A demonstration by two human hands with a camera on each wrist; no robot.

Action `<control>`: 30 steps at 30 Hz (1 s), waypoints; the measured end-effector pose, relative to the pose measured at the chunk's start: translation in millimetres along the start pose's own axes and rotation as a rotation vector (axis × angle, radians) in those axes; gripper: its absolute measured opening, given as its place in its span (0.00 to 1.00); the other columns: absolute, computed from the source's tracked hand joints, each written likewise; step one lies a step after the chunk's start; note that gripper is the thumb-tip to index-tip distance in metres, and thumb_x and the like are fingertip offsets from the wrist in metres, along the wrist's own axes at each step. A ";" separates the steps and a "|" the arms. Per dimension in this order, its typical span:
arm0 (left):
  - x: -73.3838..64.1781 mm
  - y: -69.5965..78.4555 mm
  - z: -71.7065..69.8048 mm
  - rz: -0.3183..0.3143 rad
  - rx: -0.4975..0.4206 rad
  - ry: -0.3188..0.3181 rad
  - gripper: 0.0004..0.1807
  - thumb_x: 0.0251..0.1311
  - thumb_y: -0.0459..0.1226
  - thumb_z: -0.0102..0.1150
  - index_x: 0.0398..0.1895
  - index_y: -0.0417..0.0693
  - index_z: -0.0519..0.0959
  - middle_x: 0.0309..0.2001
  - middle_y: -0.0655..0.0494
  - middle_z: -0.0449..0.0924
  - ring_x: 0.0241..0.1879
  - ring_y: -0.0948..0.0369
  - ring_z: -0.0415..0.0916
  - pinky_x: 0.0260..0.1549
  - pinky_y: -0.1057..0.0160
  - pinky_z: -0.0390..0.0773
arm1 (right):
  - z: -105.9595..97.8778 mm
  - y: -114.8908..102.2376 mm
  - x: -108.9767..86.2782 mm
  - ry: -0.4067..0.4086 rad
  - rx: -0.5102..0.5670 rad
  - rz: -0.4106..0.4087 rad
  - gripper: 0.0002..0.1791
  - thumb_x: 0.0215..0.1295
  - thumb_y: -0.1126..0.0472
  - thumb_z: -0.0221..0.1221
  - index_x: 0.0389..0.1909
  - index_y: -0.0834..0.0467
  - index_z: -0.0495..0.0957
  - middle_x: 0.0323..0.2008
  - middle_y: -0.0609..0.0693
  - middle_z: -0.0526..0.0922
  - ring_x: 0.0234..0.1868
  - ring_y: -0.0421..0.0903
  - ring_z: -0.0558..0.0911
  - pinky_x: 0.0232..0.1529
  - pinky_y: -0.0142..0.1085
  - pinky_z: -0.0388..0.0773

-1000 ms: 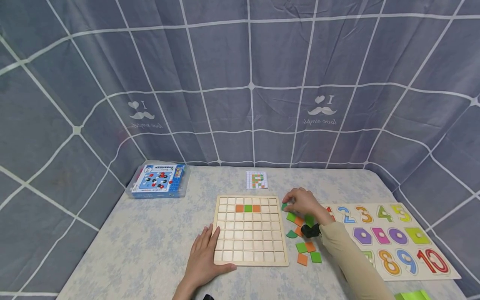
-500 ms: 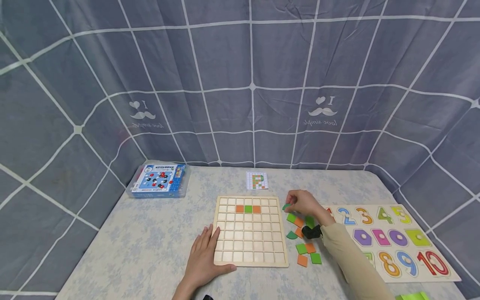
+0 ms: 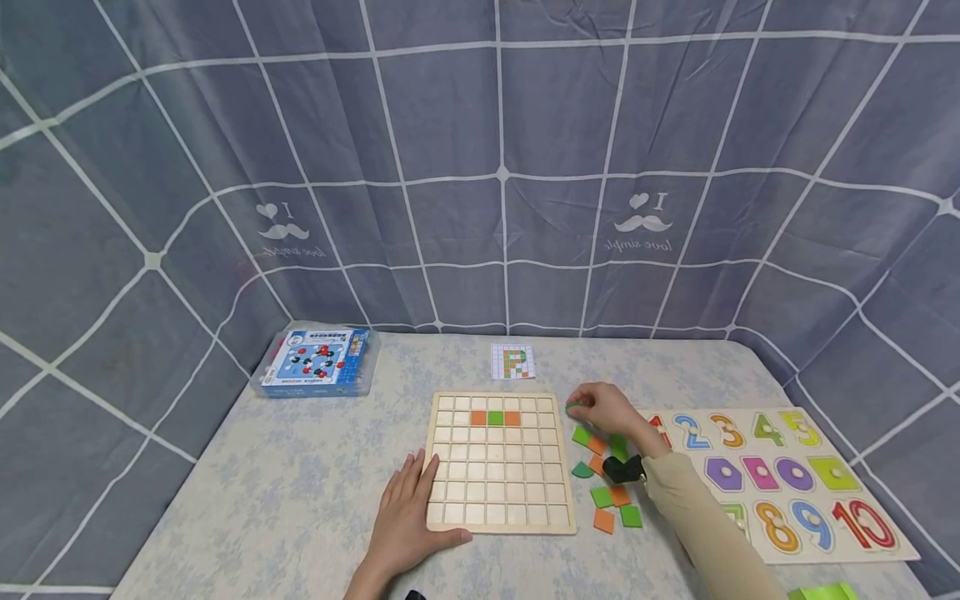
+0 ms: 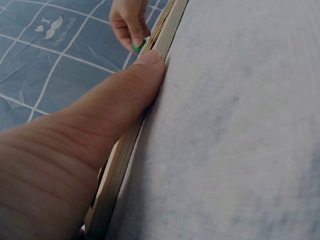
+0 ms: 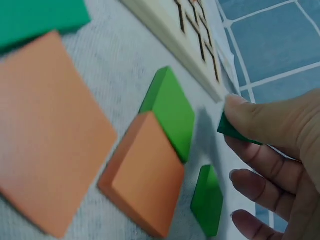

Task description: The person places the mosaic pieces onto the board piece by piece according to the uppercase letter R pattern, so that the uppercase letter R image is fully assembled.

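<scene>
My right hand [image 3: 609, 408] pinches a small dark green piece [image 5: 239, 131] between thumb and fingers, just off the upper right edge of a wooden grid board [image 3: 487, 468]. Much of the piece is covered by the fingers, so its full shape cannot be told. The left hand [image 3: 408, 512] rests at the board's lower left corner, fingers spread at the left side and thumb along the front edge. In the left wrist view that thumb [image 4: 120, 97] touches the wooden rim. Near the top of the grid, an orange tile [image 3: 478, 418], a green tile [image 3: 496, 418] and another orange tile [image 3: 512, 418] sit in a row.
Below the right hand lie loose green and orange tiles [image 3: 603, 521] and a dark green quarter-circle piece [image 3: 582, 470]. A number puzzle board [image 3: 757, 450] lies at the right. Behind the grid is a pattern card [image 3: 513, 362]; a boxed set [image 3: 317, 362] stands back left.
The dark green piece has turned in the right hand's fingers and now shows mostly as a thin edge. That hand has shifted only slightly; the left hand has stayed put.
</scene>
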State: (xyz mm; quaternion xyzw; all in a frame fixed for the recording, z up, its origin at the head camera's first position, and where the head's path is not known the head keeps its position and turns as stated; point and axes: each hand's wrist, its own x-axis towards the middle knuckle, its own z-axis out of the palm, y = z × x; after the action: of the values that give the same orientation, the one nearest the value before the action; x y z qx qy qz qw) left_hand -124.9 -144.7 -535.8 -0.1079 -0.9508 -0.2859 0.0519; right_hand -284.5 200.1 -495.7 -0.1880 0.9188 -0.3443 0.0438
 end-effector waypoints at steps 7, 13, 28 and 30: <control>0.1 0.4 -0.8 0.004 0.003 0.007 0.64 0.34 0.69 0.66 0.72 0.42 0.57 0.71 0.38 0.52 0.71 0.44 0.43 0.63 0.42 0.47 | 2.2 -11.2 0.8 0.084 0.082 -0.085 0.02 0.61 0.64 0.63 0.33 0.57 0.79 0.27 0.43 0.78 0.27 0.43 0.75 0.30 0.39 0.73; 0.0 0.6 -0.8 0.000 0.001 0.002 0.64 0.34 0.69 0.66 0.72 0.42 0.57 0.71 0.38 0.52 0.71 0.44 0.43 0.63 0.42 0.47 | 9.4 -23.3 3.9 0.088 0.164 -0.098 0.03 0.61 0.63 0.64 0.33 0.58 0.79 0.28 0.45 0.79 0.30 0.44 0.78 0.29 0.39 0.73; 0.0 0.0 -0.1 0.007 -0.006 0.003 0.64 0.34 0.69 0.66 0.72 0.42 0.57 0.71 0.39 0.51 0.71 0.44 0.43 0.64 0.43 0.46 | 35.8 -41.7 13.1 0.047 0.191 -0.100 0.03 0.57 0.62 0.67 0.29 0.55 0.81 0.25 0.43 0.78 0.26 0.42 0.76 0.29 0.38 0.74; -0.2 0.1 -0.1 0.008 -0.008 0.005 0.64 0.34 0.69 0.66 0.72 0.42 0.57 0.71 0.39 0.51 0.71 0.44 0.43 0.63 0.42 0.46 | 37.7 -42.4 13.5 0.038 0.192 -0.112 0.03 0.57 0.62 0.67 0.29 0.55 0.82 0.25 0.43 0.79 0.27 0.42 0.77 0.30 0.38 0.75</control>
State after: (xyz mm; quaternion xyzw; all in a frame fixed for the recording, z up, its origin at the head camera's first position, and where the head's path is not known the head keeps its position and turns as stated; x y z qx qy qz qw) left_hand -124.6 -144.7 -535.7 -0.1109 -0.9491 -0.2896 0.0551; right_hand -275.8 142.4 -496.1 -0.2274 0.8703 -0.4361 0.0249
